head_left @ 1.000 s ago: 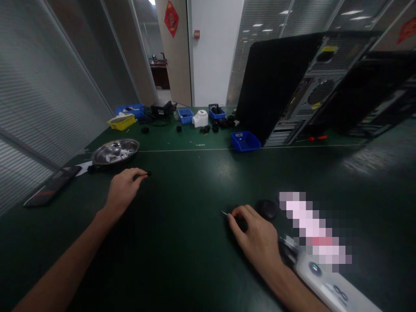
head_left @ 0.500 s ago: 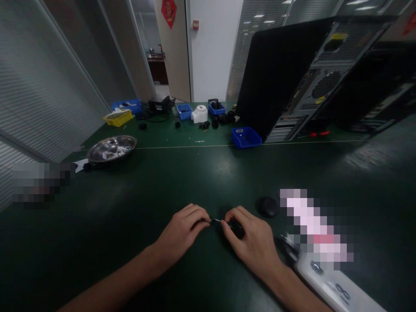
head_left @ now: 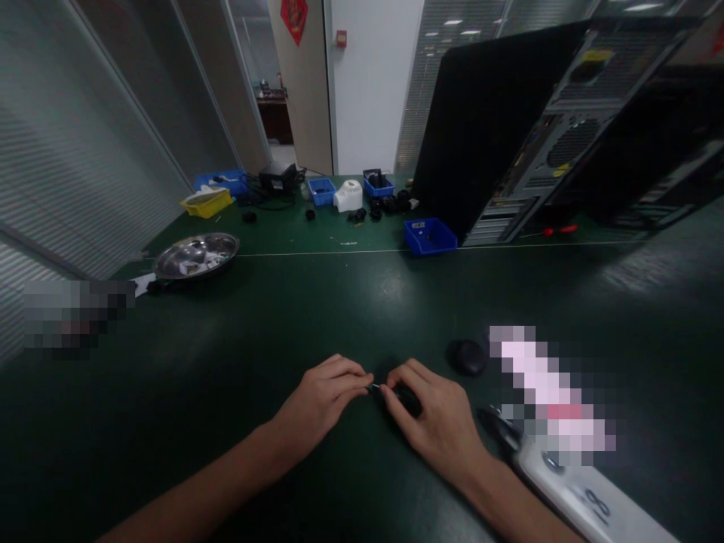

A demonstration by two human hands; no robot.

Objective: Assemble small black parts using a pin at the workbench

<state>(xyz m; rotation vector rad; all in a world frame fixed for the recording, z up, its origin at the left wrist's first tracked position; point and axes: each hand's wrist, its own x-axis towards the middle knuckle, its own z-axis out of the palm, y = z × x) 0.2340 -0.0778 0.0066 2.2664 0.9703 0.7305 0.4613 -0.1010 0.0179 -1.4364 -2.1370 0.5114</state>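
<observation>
Currently: left hand [head_left: 326,394] and right hand [head_left: 438,411] almost tip to tip, small parts pinched

Left hand: thumb and forefinger closed together on a small dark piece [head_left: 371,388], mostly hidden by the fingertips. Right hand: thumb and forefinger pinched on a thin metal pin [head_left: 377,387], other fingers curled; dark patch under the palm, can't tell if tool body or shadow. Pin's bright end sits in the narrow gap between the hands, pointing at the dark piece; can't tell whether the two touch. Both hands low over green tabletop [head_left: 305,309], near side, about centre.

Just beyond the right hand, a rounded black object [head_left: 469,357]. Beside the right forearm, a white device [head_left: 593,486] with dark marking. Farther off: stainless-steel dish [head_left: 222,244] with white scraps, left; blue bin [head_left: 434,246] next to an upright computer tower [head_left: 492,113], right.
</observation>
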